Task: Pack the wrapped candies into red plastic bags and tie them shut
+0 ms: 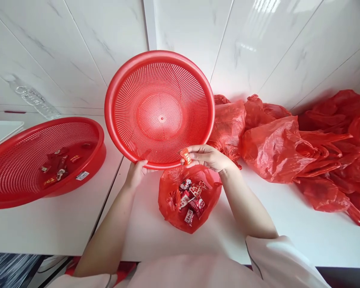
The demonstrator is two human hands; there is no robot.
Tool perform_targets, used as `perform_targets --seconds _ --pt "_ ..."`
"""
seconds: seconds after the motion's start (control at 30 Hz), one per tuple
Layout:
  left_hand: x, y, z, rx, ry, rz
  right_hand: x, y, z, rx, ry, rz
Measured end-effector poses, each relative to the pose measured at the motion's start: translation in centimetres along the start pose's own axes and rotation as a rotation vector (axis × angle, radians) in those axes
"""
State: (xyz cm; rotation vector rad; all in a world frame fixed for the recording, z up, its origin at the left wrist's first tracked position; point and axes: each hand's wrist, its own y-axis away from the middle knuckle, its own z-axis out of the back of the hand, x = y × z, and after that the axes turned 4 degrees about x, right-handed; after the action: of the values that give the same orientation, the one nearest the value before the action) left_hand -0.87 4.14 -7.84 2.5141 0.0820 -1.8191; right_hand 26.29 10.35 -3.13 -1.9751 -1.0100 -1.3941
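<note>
So, from my remote seat I see a white tabletop (147, 226) against a marbled wall (75, 48), with a clear bottle (37, 100) near it at far left. Below the bottle, a wide red basket (48, 134) holds several wrapped pieces (61, 166). Centrally, the left hand (137, 173) clamps the rim of a tilted basket (161, 76). Under that, an open red bag (213, 204) contains assorted packets (195, 200). The right hand (208, 158) pinches a small wrapped sweet (186, 156) at the basket's lower edge. Rightmost, bunched red bags (270, 148) heap up, contents unclear.
</note>
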Motion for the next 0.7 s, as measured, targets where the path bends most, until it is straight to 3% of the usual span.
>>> perform_targets --seconds 0.43,0.7 --pt "0.1 -0.4 0.3 -0.050 0.013 -0.029 2.8 2.7 -0.7 0.114 0.473 0.111" --pt "0.1 -0.7 0.3 -0.104 0.069 0.002 3.0 2.7 -0.6 -0.198 0.435 0.126"
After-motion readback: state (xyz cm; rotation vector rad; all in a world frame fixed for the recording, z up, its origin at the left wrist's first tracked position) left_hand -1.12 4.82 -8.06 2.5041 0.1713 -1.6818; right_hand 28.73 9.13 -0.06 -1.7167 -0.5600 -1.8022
